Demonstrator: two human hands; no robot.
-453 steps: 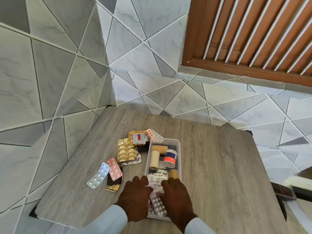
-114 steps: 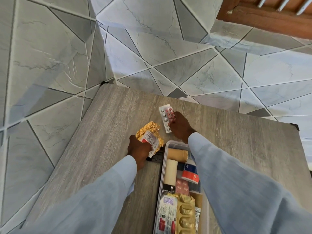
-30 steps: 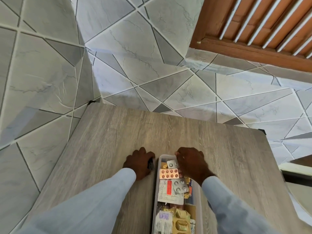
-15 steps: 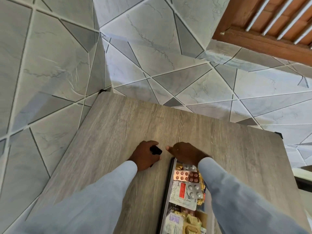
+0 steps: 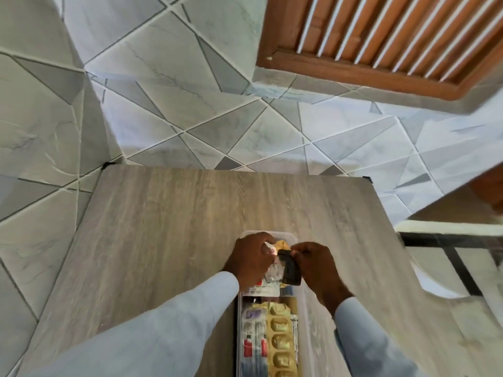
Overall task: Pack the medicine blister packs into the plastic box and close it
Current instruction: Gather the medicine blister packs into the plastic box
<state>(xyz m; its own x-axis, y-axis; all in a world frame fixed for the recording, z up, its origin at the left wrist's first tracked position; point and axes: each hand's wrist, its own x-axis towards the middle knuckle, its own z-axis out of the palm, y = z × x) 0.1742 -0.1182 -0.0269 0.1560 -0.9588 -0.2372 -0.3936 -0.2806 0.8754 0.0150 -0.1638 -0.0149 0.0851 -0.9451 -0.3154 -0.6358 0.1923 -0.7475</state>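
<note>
The clear plastic box (image 5: 302, 317) lies open on the wooden table, running from the middle of the view to the bottom edge. It is packed with blister packs, among them a gold blister pack (image 5: 280, 345) and a white and red pack (image 5: 253, 346). Both my hands are over its far end. My right hand (image 5: 317, 268) pinches a dark blister pack (image 5: 290, 269) by its top and holds it upright over the box. My left hand (image 5: 250, 258) is curled over a silver pack (image 5: 272, 276) in the box, fingertips near the dark pack. Motion blur hides its grip.
The grey wood table (image 5: 168, 240) stands in a corner of tiled walls (image 5: 190, 104). A brown louvred window (image 5: 381, 36) is at the upper right. A black-framed low surface (image 5: 449, 257) stands off the table's right edge.
The dark pack, in my left hand beside the box half a second ago, is now in my right hand above the box's far end. Both hands moved over the box.
</note>
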